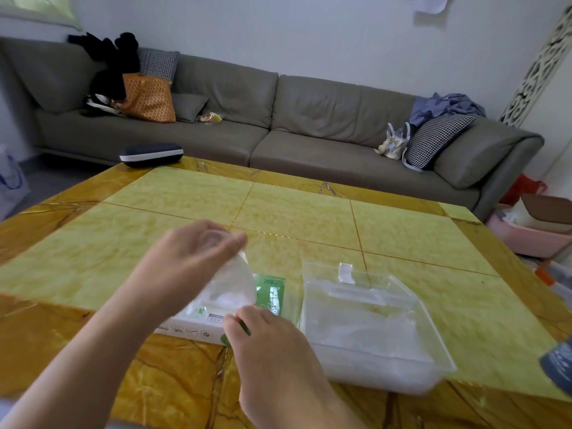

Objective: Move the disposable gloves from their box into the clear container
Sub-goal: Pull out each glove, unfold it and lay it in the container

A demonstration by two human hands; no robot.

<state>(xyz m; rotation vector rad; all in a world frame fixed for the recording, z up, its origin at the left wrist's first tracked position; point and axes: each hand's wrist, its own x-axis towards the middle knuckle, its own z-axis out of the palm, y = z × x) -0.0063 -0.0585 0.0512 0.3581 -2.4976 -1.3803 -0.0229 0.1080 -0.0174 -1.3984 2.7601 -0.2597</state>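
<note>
A white and green glove box lies flat near the front of the yellow table. My left hand is raised above the box and pinches the top of a thin clear glove that stretches down to the box opening. My right hand rests on the box's near right corner, fingers curled at the glove's lower edge; what it grips is blurred. The clear container stands open just right of the box, with several clear gloves inside.
A dark case sits at the table's far left corner. A grey sofa with bags and cushions runs behind the table. A dark object pokes in at the right edge. Pink bin stands right of the table.
</note>
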